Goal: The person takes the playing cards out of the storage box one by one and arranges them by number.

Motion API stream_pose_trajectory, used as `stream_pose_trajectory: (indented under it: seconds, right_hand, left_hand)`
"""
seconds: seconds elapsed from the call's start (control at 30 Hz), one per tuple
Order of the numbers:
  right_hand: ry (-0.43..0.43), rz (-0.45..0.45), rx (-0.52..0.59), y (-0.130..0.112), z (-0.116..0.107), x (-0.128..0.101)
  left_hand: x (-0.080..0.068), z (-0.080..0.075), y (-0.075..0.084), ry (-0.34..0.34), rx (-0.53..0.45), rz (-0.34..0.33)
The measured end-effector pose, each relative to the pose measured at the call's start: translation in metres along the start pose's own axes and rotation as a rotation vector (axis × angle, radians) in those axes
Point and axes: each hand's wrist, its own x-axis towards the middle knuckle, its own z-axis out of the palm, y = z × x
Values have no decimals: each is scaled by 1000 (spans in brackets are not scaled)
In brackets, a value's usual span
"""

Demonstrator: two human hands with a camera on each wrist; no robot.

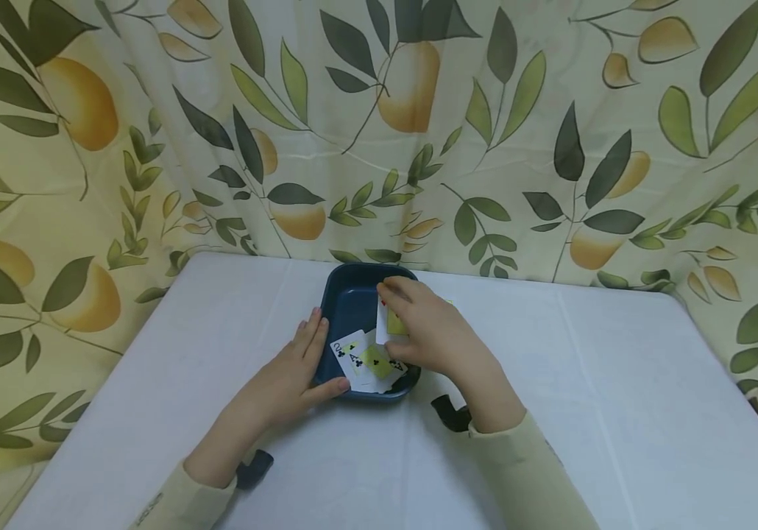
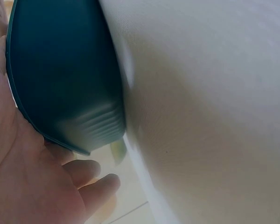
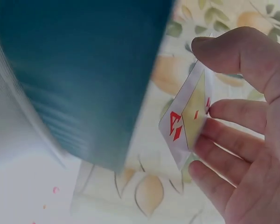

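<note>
A dark blue plastic tray (image 1: 347, 305) stands near the far edge of the table. Several playing cards (image 1: 367, 362) with black club marks lie fanned inside it, toward its near end. My left hand (image 1: 289, 368) rests along the tray's left rim, fingers extended and the thumb over the near corner. In the left wrist view, the palm is against the tray's rim. Over the tray's right side, my right hand (image 1: 432, 327) pinches a playing card between thumb and fingers. The right wrist view shows this ace of diamonds card (image 3: 192, 112), red marks on a white and yellow face, held beside the tray's outer wall.
A white cloth (image 1: 591, 412) covers the table. Directly behind its far edge hangs a curtain (image 1: 366, 169) printed with fruit and leaves. A black piece (image 1: 450, 414) hangs under the right wrist, and a similar black piece (image 1: 254, 469) under the left.
</note>
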Motion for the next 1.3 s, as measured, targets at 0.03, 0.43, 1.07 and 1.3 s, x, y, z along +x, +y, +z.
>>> stream_pose_trajectory:
  seconds: [0.03,0.43,1.07,1.3]
  right_hand:
    - [3,4,2,1,-2,-1]
    - [-18,71,33,21,-13,-6]
    - [-49,220,96,58,-10,-10]
    - [-57,239,96,67,-9,-10]
  left_hand:
    - [0,0,0,1,0,-1]
    - [0,0,0,-7,1,-13]
    - [0,-2,3,-15,-6,-26]
    - [0,-2,4,-11,22,-25]
